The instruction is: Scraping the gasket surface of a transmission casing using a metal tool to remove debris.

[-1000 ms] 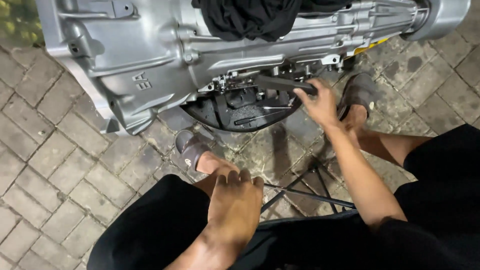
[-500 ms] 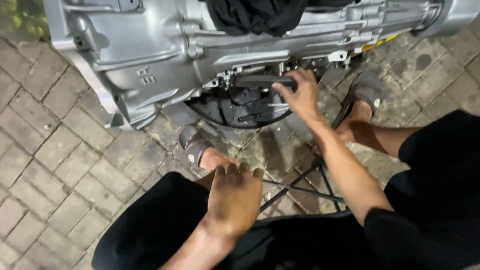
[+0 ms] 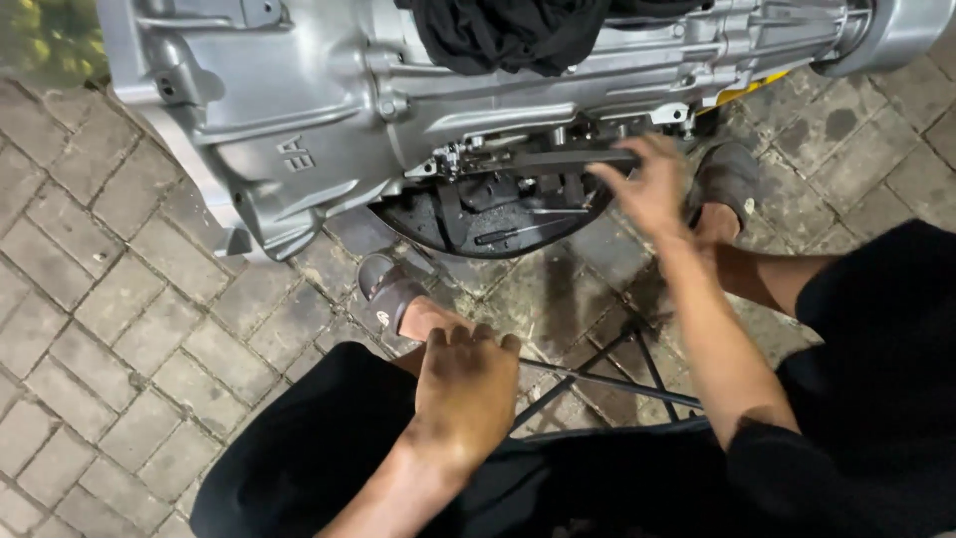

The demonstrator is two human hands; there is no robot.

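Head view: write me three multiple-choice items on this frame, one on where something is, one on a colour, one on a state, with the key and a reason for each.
1. Where does the left hand rest?
A. on the person's own left knee
B. on the black cloth
C. on the round pan

2. What colour is the big metal housing on the paving?
A. red
B. silver-grey
C. green

3. How is the right hand at the underside of the housing?
A. fingers spread, at the dark flat bar, blurred
B. lying flat on the brick paving
C. closed around the black cloth

Key: 1 A, the palm lies on the black-trousered knee. 2 B, the casting is bare silver-grey. 3 A, the fingers are splayed at the bar's end; the blur hides whether there is a grip.
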